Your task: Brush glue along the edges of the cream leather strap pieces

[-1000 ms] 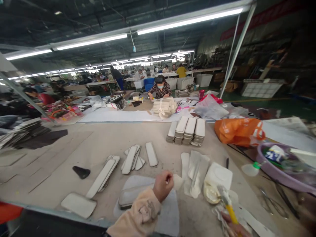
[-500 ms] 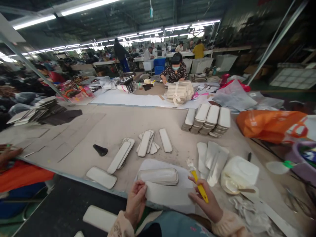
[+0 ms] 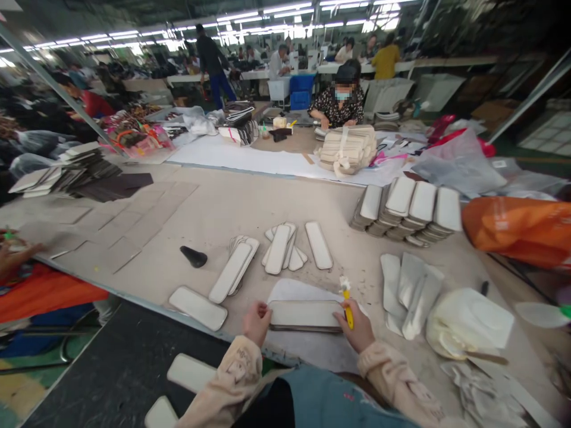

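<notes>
Tabletop fills mid-frame, workshop behind. Panel sits lower center, apparently topping a small pile, over one pale sheet. Left hand pinches its left end; right hand grips one brush, fingertips at the right end. Two-end hold probably keeps it aligned; brush head points up-frame, likely to stay clear of it. Counts: four stacks right, lined up presumably to save space; one lone panel center; one jug lower right. Fanned pile: can't count.
</notes>
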Demonstrator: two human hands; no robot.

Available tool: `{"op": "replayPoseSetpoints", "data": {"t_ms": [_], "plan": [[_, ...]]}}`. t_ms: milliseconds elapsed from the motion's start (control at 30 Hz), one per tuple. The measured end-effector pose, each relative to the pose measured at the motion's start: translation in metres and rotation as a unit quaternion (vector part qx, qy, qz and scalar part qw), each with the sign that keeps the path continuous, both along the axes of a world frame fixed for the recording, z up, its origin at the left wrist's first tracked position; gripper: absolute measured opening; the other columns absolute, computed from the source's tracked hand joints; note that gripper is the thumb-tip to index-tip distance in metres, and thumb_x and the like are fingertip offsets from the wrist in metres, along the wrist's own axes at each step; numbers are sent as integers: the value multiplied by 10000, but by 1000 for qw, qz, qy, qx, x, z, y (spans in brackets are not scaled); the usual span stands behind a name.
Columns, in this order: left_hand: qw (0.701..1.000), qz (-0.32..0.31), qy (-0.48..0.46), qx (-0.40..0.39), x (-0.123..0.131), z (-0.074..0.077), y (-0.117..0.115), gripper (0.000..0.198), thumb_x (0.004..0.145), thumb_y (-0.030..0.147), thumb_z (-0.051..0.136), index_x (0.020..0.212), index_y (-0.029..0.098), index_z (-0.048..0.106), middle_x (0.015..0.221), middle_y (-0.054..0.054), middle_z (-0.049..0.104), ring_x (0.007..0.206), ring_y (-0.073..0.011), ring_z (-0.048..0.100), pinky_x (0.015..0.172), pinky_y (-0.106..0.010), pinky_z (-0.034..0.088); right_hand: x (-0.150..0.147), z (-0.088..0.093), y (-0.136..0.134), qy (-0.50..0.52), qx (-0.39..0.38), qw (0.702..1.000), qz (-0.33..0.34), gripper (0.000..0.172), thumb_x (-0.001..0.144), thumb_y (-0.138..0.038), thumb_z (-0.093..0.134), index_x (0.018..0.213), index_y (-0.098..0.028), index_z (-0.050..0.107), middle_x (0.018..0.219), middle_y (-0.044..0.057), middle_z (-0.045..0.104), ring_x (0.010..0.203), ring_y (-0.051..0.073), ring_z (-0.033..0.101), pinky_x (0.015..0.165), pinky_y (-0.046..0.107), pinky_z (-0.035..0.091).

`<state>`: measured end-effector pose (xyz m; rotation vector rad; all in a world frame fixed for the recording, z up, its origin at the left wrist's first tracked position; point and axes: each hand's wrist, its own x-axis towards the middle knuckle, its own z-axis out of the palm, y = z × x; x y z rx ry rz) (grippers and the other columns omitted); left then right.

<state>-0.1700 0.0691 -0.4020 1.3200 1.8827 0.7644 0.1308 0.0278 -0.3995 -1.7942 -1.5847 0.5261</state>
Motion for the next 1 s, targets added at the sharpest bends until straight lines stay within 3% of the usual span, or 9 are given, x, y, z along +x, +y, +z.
{"op": "replayPoseSetpoints", "data": {"t_ms": [133, 367, 1000], "plan": [[999, -30, 31, -23, -2, -11, 14, 94, 726, 205, 581, 811, 168, 573, 717, -17, 655, 664, -137, 623, 663, -248, 451, -5, -9, 7, -43, -3, 999, 0, 158, 787, -338, 497, 901, -236, 458, 847, 32, 607, 741, 206, 605, 684, 317, 464], [993, -78, 64, -53, -3, -19, 18, 77, 762, 173, 569, 839, 175, 561, 721, 4, 653, 677, -118, 622, 664, -226, 437, -6, -17, 10, -61, -29, 998, -4, 132, 786, -314, 481, 890, -236, 457, 824, 30, 602, 749, 207, 592, 686, 320, 457], [986, -108, 95, -84, -2, -16, 22, 169, 757, 269, 518, 892, 174, 552, 745, -20, 658, 691, -168, 627, 670, -278, 441, -5, -24, 20, -43, -51, 997, -47, 145, 761, -291, 528, 857, -231, 436, 838, 23, 545, 794, 201, 567, 728, 330, 466]]}}
